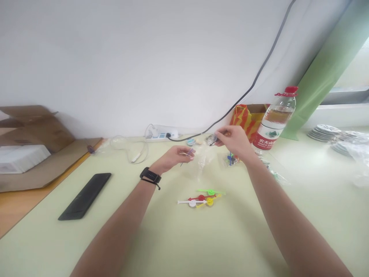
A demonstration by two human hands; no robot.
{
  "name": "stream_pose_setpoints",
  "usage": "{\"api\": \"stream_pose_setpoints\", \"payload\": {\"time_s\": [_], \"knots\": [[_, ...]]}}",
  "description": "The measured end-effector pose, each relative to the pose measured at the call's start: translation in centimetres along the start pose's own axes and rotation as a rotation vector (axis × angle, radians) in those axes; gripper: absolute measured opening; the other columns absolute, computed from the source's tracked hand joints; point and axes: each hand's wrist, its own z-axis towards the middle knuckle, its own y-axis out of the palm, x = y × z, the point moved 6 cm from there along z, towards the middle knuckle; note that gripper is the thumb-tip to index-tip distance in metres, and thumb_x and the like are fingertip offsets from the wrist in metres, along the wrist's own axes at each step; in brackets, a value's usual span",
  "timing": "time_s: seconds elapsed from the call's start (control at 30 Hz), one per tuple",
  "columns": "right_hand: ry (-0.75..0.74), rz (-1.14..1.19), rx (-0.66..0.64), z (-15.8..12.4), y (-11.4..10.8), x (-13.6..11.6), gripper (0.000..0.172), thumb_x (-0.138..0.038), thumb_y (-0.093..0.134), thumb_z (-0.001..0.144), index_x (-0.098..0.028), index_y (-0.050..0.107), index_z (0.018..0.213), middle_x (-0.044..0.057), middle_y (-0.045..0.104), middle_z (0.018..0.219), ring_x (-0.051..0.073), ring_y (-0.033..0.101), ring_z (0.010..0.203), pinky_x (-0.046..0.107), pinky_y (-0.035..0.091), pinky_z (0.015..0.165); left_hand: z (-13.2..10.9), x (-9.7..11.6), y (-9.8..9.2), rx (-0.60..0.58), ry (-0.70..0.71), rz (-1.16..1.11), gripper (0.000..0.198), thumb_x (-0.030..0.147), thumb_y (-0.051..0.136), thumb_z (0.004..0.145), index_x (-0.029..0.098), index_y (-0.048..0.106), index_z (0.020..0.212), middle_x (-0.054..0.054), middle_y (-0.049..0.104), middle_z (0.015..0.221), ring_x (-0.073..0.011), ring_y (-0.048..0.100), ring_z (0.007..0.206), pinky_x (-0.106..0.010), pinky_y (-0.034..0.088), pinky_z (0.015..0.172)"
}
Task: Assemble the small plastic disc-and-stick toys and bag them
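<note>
My left hand (178, 157), with a black watch on its wrist, pinches thin pieces, one of them purple (189, 152). To the right and slightly higher, my right hand (230, 139) has its fingers closed on a small dark piece (213, 142). A crumpled clear plastic bag (201, 157) lies between and below the hands. Nearer to me on the table, green (211, 192), red (201, 197), white (192, 202) and yellow (210, 201) arrow-shaped pieces overlap in a small group. Small coloured parts (231, 159) in clear plastic sit below my right hand.
A water bottle (273, 125) stands right, before a red-and-yellow bag (245, 119). Stacked discs (324, 132) are far right. A power strip (161, 134) and cable (253, 82) are at the wall. Left are a black case (85, 196) and a cardboard box (60, 154).
</note>
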Motion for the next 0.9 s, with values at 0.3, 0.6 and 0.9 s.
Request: {"api": "stream_pose_setpoints", "payload": {"time_s": [0.3, 0.6, 0.9], "knots": [[0.004, -0.15, -0.052, -0.3, 0.5, 0.4, 0.011, -0.025, 0.067, 0.088, -0.015, 0.071, 0.084, 0.005, 0.072, 0.071, 0.015, 0.07, 0.055, 0.023, 0.051, 0.05, 0.0, 0.0, 0.2, 0.031, -0.007, 0.018, 0.047, 0.036, 0.088, 0.072, 0.019, 0.075, 0.114, -0.013, 0.073, 0.118, -0.0265, 0.067, 0.108, -0.04, 0.05, 0.093], [-0.16, -0.186, -0.394, -0.8, 2.0, 0.3, 0.021, -0.04, 0.069, 0.087, -0.02, 0.073, 0.094, 0.007, 0.074, 0.105, 0.012, 0.063, 0.052, 0.026, 0.047, 0.045, 0.2, 0.6, -0.5, 0.151, 0.123, -0.04, 0.044, 0.038, 0.088, 0.071, 0.017, 0.075, 0.108, -0.01, 0.074, 0.104, -0.0251, 0.068, 0.101, -0.041, 0.051, 0.091], [-0.498, -0.263, -0.213, -1.3, 1.6, -2.2, 0.01, -0.016, 0.057, 0.085, -0.02, 0.067, 0.084, 0.004, 0.071, 0.082, 0.017, 0.062, 0.073, 0.029, 0.048, 0.067, -0.2, 0.7, 0.3, 0.052, 0.079, 0.03, 0.063, 0.041, 0.083, 0.078, 0.028, 0.063, 0.136, -0.013, 0.065, 0.134, -0.0289, 0.065, 0.117, -0.049, 0.049, 0.103]]}}
